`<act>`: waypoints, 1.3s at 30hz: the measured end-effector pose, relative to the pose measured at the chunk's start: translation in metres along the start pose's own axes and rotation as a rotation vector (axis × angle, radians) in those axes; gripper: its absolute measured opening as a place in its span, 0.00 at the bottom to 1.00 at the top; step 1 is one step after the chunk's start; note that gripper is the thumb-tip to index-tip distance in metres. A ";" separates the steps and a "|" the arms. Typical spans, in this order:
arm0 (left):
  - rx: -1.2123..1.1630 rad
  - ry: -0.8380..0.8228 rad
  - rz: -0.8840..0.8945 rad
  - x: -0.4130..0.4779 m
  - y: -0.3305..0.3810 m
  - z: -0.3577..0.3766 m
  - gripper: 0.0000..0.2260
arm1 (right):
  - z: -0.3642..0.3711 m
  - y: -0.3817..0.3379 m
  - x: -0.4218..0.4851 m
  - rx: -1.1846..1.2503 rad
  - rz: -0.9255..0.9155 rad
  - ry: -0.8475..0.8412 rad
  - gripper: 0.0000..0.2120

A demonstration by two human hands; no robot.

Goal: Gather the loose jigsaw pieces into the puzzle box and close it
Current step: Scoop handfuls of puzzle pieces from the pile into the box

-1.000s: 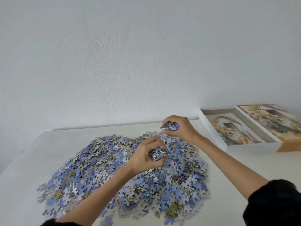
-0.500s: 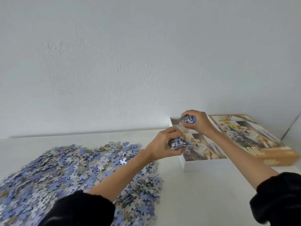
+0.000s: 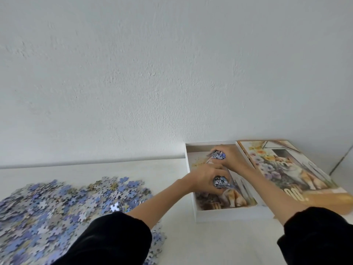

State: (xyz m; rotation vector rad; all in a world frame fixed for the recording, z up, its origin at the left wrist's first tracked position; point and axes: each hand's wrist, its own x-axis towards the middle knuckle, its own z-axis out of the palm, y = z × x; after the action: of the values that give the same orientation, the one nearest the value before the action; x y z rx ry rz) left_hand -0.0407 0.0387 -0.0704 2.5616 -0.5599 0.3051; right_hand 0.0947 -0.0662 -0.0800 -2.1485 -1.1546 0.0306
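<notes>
Left hand (image 3: pixel 206 178), right hand (image 3: pixel 234 157) over puzzle box (image 3: pixel 229 215); gripped pieces (image 3: pixel 219 182) mostly hidden.

Wall (image 3: pixel 152 73): white plaster, matt, rough and grainy, faint trowel marks. Table (image 3: pixel 210 243): white, matt, smooth; material cannot tell. Jigsaw pieces (image 3: pixel 57 207): thin card, printed blue, lilac and grey faces, low sheen; some lie back-up showing a fine dotted pale pattern, and one catches the light near-white. Puzzle box (image 3: pixel 229 215): white card walls, matt, smooth; the printed picture on its floor looks satin. Lid (image 3: pixel 286 169): printed card, picture face slightly glossy, tan edge matt. Both sleeves are black cloth, matt and soft-looking, weave too blurred to tell: left sleeve (image 3: pixel 110 240), right sleeve (image 3: pixel 321 236).
</notes>
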 end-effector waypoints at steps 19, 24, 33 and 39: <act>0.215 0.117 0.093 -0.002 -0.002 0.006 0.19 | -0.011 -0.008 -0.013 -0.046 -0.018 0.043 0.10; 0.211 0.199 0.138 -0.004 0.008 -0.003 0.20 | -0.014 -0.018 -0.014 -0.037 0.008 0.082 0.08; 0.093 0.169 0.181 -0.079 0.022 -0.053 0.09 | 0.004 -0.079 -0.025 0.065 -0.045 0.119 0.08; 0.074 0.285 -0.169 -0.208 -0.002 -0.116 0.13 | 0.071 -0.169 -0.030 0.154 -0.168 0.039 0.09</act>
State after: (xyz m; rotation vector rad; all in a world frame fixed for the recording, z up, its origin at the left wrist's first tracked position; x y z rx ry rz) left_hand -0.2375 0.1687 -0.0377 2.5532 -0.2289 0.6278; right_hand -0.0695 0.0137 -0.0451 -1.9045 -1.2649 0.0026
